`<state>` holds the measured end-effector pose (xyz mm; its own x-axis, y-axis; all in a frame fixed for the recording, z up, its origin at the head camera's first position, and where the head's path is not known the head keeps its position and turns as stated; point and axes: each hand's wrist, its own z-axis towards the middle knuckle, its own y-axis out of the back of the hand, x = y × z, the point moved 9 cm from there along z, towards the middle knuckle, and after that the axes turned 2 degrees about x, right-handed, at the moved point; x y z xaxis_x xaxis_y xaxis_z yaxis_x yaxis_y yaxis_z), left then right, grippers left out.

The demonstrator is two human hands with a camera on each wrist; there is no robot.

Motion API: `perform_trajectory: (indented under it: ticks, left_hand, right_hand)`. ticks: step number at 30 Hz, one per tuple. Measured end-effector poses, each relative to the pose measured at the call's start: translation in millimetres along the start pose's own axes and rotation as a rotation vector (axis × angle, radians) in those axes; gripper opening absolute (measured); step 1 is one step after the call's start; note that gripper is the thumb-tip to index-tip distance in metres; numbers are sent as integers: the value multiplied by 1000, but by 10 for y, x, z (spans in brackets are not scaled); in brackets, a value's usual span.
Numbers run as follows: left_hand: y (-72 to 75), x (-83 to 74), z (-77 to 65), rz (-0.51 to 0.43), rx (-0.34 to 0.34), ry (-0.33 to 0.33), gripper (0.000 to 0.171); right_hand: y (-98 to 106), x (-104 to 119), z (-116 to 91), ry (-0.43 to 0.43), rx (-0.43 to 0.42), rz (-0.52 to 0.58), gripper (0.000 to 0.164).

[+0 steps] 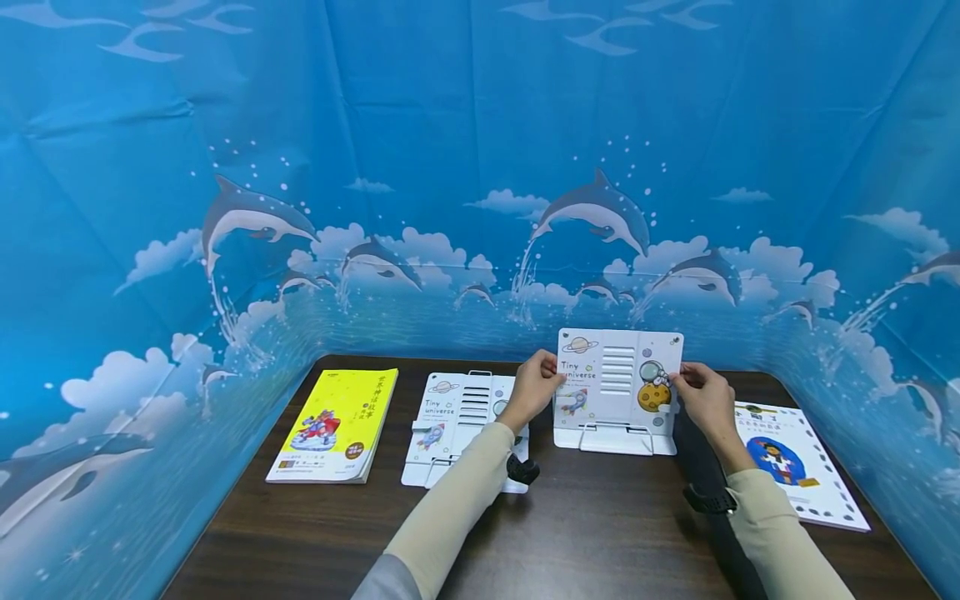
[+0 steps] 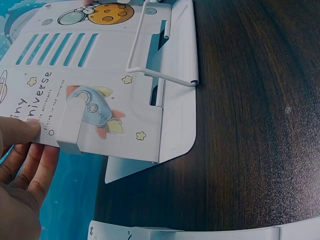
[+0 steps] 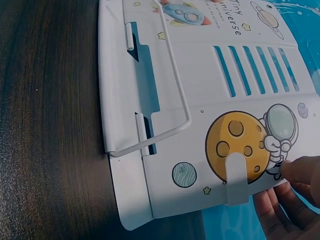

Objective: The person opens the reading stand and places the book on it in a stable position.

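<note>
A white metal book stand (image 1: 618, 383) printed "Tiny universe" is raised upright on its base at the centre right. My left hand (image 1: 534, 387) pinches its left edge, thumb on the front and fingers behind. The right hand (image 1: 705, 400) pinches the opposite edge beside the astronaut print. In the left wrist view a white side clip (image 2: 73, 125) hooks over the panel next to the rocket. The right wrist view shows another clip (image 3: 236, 179) over the yellow planet. A wire page holder (image 3: 175, 90) stands across the lower front.
A second, matching stand (image 1: 442, 417) lies low on the dark wood table (image 1: 585, 533), partly behind my left arm. The yellow book (image 1: 337, 425) is at far left; a white book (image 1: 795, 467) with a blue circle lies right, partly behind my right arm. A blue dolphin-print curtain (image 1: 450, 167) surrounds the table.
</note>
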<state>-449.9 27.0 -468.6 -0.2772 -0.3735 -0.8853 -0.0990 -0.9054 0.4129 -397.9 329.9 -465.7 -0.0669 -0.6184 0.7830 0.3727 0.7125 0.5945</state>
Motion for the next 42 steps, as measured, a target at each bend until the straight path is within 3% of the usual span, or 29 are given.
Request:
perform_trajectory:
  ticks: [10, 16, 20, 26, 34, 38, 42]
  left_hand:
    - [31, 14, -3, -13, 5, 5, 18]
    - [56, 8, -20, -11, -7, 0, 20]
    - [106, -3, -88, 17, -63, 1, 18]
    - [138, -142, -250, 67, -183, -42, 7]
    - [-133, -414, -490, 66, -88, -142, 4]
    - [-310, -531, -611, 47, -33, -180, 4]
    - [-545, -596, -711, 9, 42, -171, 6]
  right_hand:
    - [-33, 30, 40, -11, 21, -6, 41]
    - [6, 49, 36, 29, 56, -33, 40]
    - [145, -15, -18, 40, 75, -89, 38]
    - [543, -268, -122, 46, 66, -235, 33]
    - [996, -957, -245, -155, 124, -447, 45]
    - [1047, -1227, -327, -256, 187, -542, 53]
    - [1012, -1384, -372, -312, 265, -611, 61]
